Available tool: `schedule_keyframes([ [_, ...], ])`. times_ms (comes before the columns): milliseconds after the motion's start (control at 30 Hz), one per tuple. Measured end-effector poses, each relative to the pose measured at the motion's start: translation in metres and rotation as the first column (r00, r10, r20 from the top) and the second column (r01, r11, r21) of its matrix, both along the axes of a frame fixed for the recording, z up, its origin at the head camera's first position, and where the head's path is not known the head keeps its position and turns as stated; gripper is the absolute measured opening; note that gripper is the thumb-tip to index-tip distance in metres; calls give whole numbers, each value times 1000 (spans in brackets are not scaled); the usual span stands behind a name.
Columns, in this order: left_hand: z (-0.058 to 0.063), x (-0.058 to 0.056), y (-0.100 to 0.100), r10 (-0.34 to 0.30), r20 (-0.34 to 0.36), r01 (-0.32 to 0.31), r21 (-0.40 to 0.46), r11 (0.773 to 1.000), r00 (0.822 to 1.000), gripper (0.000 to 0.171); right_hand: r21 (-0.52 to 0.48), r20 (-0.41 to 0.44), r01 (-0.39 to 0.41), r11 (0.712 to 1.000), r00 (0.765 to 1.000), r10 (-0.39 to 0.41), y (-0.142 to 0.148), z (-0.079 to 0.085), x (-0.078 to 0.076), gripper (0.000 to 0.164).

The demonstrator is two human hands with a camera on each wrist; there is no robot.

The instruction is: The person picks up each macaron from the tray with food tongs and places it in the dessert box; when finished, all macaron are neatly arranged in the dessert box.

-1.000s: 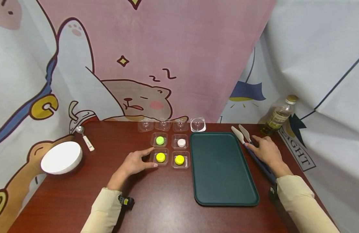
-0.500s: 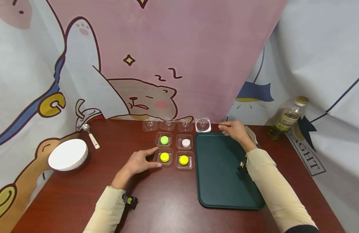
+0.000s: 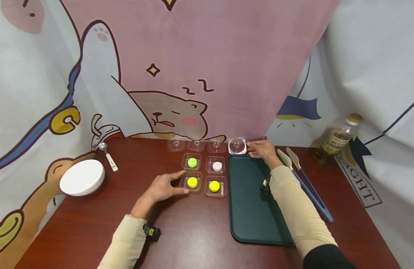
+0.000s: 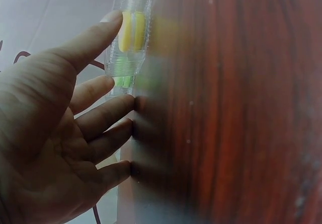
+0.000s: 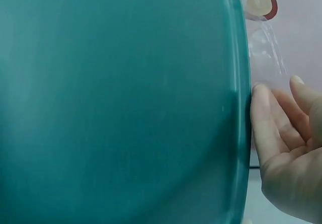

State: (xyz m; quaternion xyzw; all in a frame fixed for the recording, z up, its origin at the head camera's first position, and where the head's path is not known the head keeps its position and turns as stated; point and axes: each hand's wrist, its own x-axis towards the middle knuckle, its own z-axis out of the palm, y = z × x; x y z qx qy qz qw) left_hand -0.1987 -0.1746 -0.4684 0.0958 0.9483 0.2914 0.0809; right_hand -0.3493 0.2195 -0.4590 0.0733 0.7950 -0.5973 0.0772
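My left hand (image 3: 162, 186) has its thumb and index finger spread at the left side of a clear plastic box (image 3: 197, 190) with a yellow macaron (image 3: 192, 182) inside. In the left wrist view, the thumb tip overlaps that box (image 4: 142, 58) and the other fingertips rest on the table. Beyond the tray's back edge, my right hand (image 3: 262, 149) reaches to the rightmost clear domed lid (image 3: 237, 145), fingertips right at its edge and thumb apart from the fingers. Three more boxes hold a green macaron (image 3: 192, 162), a white macaron (image 3: 217, 166) and another yellow macaron (image 3: 214, 186).
Several clear lids (image 3: 196, 145) stand in a row along the back. A dark green tray (image 3: 250, 209) lies under the right forearm. Blue-handled tongs (image 3: 311, 190) and an oil bottle (image 3: 336, 142) are at the right. A white bowl (image 3: 82, 177) and a small scoop (image 3: 109, 158) sit at the left.
My right hand has let go of the tongs, leaving them beside the tray, and moved left to the rightmost lid. The left hand has stayed at its box; the head view has shifted slightly.
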Motion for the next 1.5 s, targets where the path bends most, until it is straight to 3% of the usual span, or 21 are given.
schedule_keyframes([
  [167, 0, 0, -2, 4, -18, -4, -9, 1000, 1000, 82, -36, -30, 26, 999, 999, -27, -13, -2, -4, 43],
  [567, -1, 2, 3, 18, 12, -18, 9, 1000, 1000, 81, 93, -23, 29, 995, 999, -27, -16, -8, -7, 37],
  [867, -4, 1, 2, 22, 12, -22, 12, 1000, 1000, 81, -16, -26, 25, 1000, 999, -25, -8, 1, -2, 35],
  [1167, -1, 0, 2, 11, 20, -11, 9, 1000, 1000, 82, -67, 1, -10, 998, 1000, 10, 3, 13, 12, 42],
  [1500, 1, 0, 2, -1, 16, 1, -5, 1000, 1000, 82, -83, 27, -68, 994, 997, 70, 2, 23, 38, 46],
])
